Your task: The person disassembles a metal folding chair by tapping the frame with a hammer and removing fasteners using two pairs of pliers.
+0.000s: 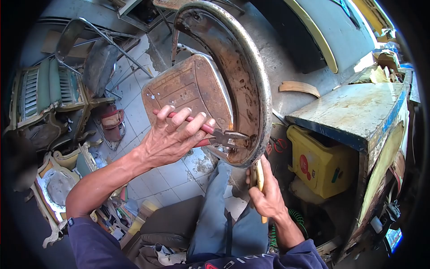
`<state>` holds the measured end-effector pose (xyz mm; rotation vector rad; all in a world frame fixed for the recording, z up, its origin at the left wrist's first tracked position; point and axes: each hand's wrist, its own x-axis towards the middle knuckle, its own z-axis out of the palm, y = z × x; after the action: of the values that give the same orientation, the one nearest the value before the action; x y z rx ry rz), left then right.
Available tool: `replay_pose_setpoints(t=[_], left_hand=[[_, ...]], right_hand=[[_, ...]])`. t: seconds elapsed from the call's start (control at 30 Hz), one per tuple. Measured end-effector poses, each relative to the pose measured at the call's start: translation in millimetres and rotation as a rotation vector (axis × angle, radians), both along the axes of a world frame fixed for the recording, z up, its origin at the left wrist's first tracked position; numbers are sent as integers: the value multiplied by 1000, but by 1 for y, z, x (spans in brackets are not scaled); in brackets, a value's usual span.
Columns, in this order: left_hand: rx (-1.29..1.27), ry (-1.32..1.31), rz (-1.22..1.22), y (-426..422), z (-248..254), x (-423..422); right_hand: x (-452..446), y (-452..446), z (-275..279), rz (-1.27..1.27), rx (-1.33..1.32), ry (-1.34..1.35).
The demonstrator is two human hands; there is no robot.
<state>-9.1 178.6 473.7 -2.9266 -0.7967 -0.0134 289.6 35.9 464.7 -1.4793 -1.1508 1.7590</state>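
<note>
A rusty metal chair stands before me, its curved backrest frame point(265, 85) near and its brown, rusted seat point(183, 87) behind. My left hand point(172, 134) is wrapped round red-handled pliers point(224, 136), whose jaws lie at the lower inner part of the backrest. Beneath the frame's lower end, my right hand point(268, 193) is closed round a yellow-handled tool point(260, 177); the tool's working end is mostly hidden by the hand and frame.
To the right, a worn workbench point(345, 107) stands over a yellow plastic bin point(313, 166). A curved wooden piece point(299, 87) lies on the floor beyond. Folding chairs and a carved frame point(49, 85) are at the left. A dark cushion point(172, 222) sits below.
</note>
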Motion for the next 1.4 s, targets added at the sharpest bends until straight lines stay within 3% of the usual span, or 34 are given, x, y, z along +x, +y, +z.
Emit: replay_pose_setpoints(t=[0.33, 0.43, 0.57, 0.7, 0.83, 0.93, 1.0, 1.07, 1.1, 1.17, 1.3, 1.33, 1.4], left_hand=[[217, -32, -89, 15, -7, -1], [204, -39, -106, 16, -7, -1], [153, -54, -150, 18, -11, 0], [7, -67, -125, 11, -10, 2], [133, 0, -163, 13, -1, 0], [144, 53, -159, 10, 7, 2], [183, 104, -150, 10, 11, 3], [170, 121, -163, 7, 13, -1], [170, 124, -149, 7, 14, 0], [-182, 114, -50, 4, 17, 5], [-180, 68, 10, -10, 12, 5], [-132, 103, -11, -8, 15, 4], [-99, 159, -22, -10, 24, 2]], right_hand=[[26, 19, 22, 236, -80, -110], [17, 23, 36, 38, -398, 181], [15, 22, 37, 12, -419, 185], [18, 14, 25, 20, -353, 247], [21, 17, 30, 66, -341, 273], [17, 11, 18, 120, -123, 102], [14, 10, 10, 77, -117, 141], [5, 3, -2, 42, 170, 27], [-1, -4, -13, 24, 169, 42], [-20, -21, -44, -104, 319, -30], [-28, -23, -81, -53, 233, -3], [-18, -23, -77, 27, 116, 34], [-12, -24, -62, -12, 140, 74]])
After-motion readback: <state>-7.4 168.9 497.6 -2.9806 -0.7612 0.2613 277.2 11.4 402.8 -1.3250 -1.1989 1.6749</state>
